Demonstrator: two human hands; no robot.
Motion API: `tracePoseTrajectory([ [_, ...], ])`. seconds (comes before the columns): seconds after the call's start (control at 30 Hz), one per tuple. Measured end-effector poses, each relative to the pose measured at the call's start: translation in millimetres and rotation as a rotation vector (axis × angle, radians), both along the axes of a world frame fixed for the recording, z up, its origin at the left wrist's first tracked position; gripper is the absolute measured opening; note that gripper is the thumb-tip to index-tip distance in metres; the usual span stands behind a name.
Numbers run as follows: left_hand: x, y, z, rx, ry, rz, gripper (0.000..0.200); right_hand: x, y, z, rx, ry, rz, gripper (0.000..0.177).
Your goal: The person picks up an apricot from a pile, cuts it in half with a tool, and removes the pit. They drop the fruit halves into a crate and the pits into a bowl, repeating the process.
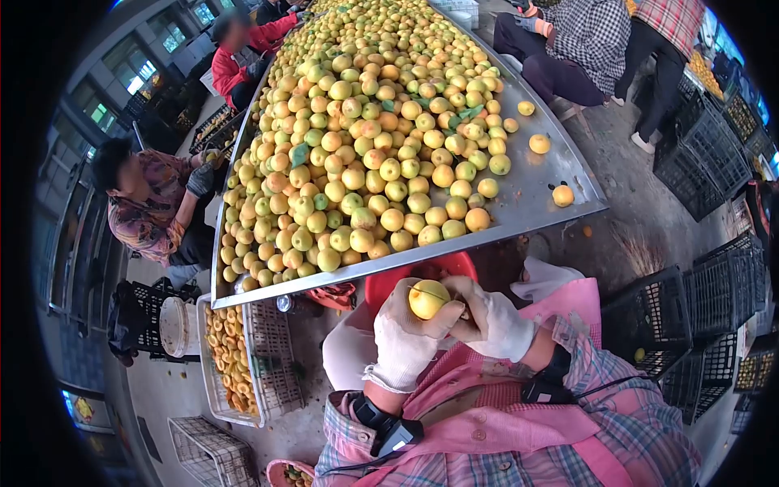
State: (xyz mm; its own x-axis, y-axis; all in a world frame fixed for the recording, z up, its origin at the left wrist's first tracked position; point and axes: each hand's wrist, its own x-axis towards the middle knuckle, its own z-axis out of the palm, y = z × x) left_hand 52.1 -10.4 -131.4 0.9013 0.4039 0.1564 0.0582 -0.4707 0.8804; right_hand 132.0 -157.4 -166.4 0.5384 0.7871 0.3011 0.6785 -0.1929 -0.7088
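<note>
Left hand (pixel 403 345): gloved, closed round 1 yellow fruit (pixel 428 299), held over lap, just below counter (pixel 560 158) edge. Right hand (pixel 497 325): gloved, fingers pinched against fruit's right side; whether it also holds a tool, we cannot tell. We judge step: working single fruit between both hands. Next move calls for steady left grip, fruit being round. Red basin (pixel 402 282) just behind hands. Counts: 2 hands, 1 held fruit, 3 strays (pixel 562 195) on bare steel, pile (pixel 365 162) beyond counting, at least 4 other people (pixel 150 207).
</note>
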Motion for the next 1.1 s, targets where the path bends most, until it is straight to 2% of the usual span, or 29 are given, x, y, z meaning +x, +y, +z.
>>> tracePoseTrajectory([
  [0.07, 0, -2, -1, -0.061, -0.001, -0.018, 0.046, 3, 2, 10, 0.15, 0.16, 0.062, 0.063],
  [0.1, -1, -2, 0, -0.077, 0.021, -0.056, 0.043, 8, 7, 9, 0.275, 0.029, 0.121, 0.076],
  [0.13, -3, -3, 1, -0.093, 0.045, -0.092, 0.041, 9, 5, 10, 0.274, 0.033, 0.116, 0.076],
  [0.2, -5, -2, -6, -0.056, 0.027, -0.113, 0.04, 10, 2, 12, 0.095, 0.412, 0.324, 0.076],
  [0.27, -8, -1, -17, -0.055, -0.096, -0.172, 0.042, 7, 2, 11, 0.144, 0.448, 0.362, 0.075],
  [0.33, -14, -3, -14, -0.031, -0.082, -0.184, 0.042, 2, -1, 14, 0.166, 0.493, 0.376, 0.068],
  [0.47, -21, -7, -17, -0.017, -0.126, -0.22, 0.043, 2, -7, 15, 0.207, 0.457, 0.443, 0.068],
  [0.57, -27, -11, -18, 0.039, -0.127, -0.228, 0.044, 1, -13, 11, 0.13, 0.492, 0.488, 0.066],
  [0.63, -30, -12, -15, 0.061, -0.105, -0.244, 0.045, 0, -16, 8, 0.104, 0.602, 0.525, 0.068],
  [0.73, -27, -15, -6, 0.055, -0.08, -0.335, 0.042, -1, -15, 13, 0.15, 0.59, 0.483, 0.069],
  [0.8, -20, -20, -9, -0.399, -0.149, -0.281, 0.037, 0, -14, 11, 0.093, 0.48, 0.454, 0.075],
  [0.83, -19, -14, -7, -0.546, -0.097, -0.37, 0.039, -3, -10, 13, 0.155, 0.459, 0.37, 0.079],
  [0.87, -18, -14, -6, -0.541, -0.103, -0.372, 0.039, -3, -8, 15, 0.217, 0.438, 0.285, 0.084],
  [0.9, -22, -16, -5, -0.594, -0.039, -0.268, 0.043, 0, -7, 11, 0.161, 0.306, 0.227, 0.093],
  [0.93, -26, -17, -5, -0.648, 0.025, -0.16, 0.048, 1, -7, 12, 0.161, 0.304, 0.23, 0.093],
  [0.97, -27, -11, -19, -0.433, -0.008, -0.185, 0.057, 4, -8, 14, 0.095, 0.365, 0.207, 0.094],
  [1.0, -26, -12, -18, -0.432, -0.012, -0.184, 0.057, 5, -8, 15, 0.028, 0.426, 0.183, 0.094],
  [1.07, -25, -17, -14, -0.603, -0.008, -0.141, 0.062, 8, -8, 8, 0.032, 0.349, 0.194, 0.095],
  [1.1, -25, -16, -12, -0.604, -0.011, -0.137, 0.062, 7, -8, 6, -0.004, 0.377, 0.2, 0.094],
])
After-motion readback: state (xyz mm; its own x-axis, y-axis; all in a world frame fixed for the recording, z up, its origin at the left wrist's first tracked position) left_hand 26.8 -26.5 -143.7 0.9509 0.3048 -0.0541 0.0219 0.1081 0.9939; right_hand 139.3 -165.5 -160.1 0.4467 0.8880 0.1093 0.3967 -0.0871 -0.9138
